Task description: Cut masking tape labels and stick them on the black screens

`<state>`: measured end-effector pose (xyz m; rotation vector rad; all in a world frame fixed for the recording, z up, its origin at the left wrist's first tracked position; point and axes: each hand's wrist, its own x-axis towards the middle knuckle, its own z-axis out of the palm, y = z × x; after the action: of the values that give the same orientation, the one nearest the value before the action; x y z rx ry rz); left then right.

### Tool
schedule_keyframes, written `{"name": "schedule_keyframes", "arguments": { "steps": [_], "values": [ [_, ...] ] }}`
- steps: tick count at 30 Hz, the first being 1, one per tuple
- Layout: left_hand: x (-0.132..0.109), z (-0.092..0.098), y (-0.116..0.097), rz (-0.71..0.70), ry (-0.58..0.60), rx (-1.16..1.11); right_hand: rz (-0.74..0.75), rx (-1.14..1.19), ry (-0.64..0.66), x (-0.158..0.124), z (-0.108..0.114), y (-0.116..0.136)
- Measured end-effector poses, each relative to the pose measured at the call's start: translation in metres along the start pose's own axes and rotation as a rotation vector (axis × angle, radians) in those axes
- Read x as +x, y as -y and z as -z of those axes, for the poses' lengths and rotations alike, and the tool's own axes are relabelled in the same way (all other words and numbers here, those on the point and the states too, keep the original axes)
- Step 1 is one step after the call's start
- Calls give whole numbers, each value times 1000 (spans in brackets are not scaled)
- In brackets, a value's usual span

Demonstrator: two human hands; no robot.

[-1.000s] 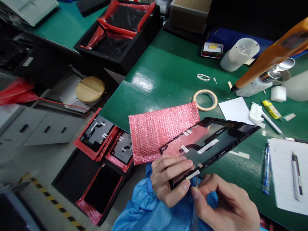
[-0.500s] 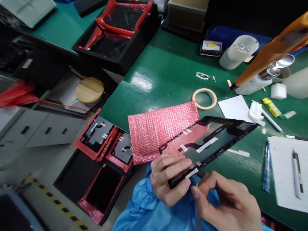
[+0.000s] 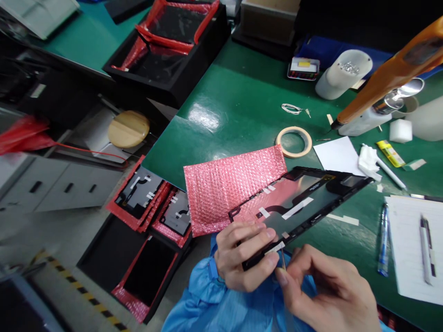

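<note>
My left hand [image 3: 247, 258] grips the lower left corner of a tablet-like screen panel [image 3: 301, 196], its inner side facing me. The panel has a black frame, a dark flex strip and several pieces of white tape, and it is tilted. Between thumb and index finger, my right hand [image 3: 328, 288] pinches a thin metal tool, seemingly tweezers [image 3: 283, 258]. Its tip meets a small white strip [image 3: 277, 247] at the panel's lower edge, close to my left fingertips. A pink bubble-wrap pouch [image 3: 231, 184] lies partly behind the panel.
A tape roll [image 3: 294, 142], white paper [image 3: 337, 154], a blue pen [image 3: 383, 240] and a written sheet [image 3: 411, 258] lie on the green table [image 3: 207, 138]. An orange tool [image 3: 391, 69] leans in at right. Similar panels [image 3: 138, 191] rest in a black box at lower left.
Hardly anything differs. My left fingers have shifted slightly at the panel's corner, and the tool tip remains at the small white strip.
</note>
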<state>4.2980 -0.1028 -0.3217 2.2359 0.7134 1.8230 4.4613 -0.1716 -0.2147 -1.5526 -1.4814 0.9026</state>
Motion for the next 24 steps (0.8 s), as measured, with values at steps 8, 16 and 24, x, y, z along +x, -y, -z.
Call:
{"name": "schedule_keyframes", "arguments": {
  "steps": [8,16,24],
  "values": [
    [-3,1,-4,37,13,0,26,-63,-121,-1,0,1],
    [7,3,-4,38,9,48,62,12,-284,-1,13,-7],
    [5,-7,-12,170,-109,-20,243,-430,-145,14,56,-13]
  ]
}}
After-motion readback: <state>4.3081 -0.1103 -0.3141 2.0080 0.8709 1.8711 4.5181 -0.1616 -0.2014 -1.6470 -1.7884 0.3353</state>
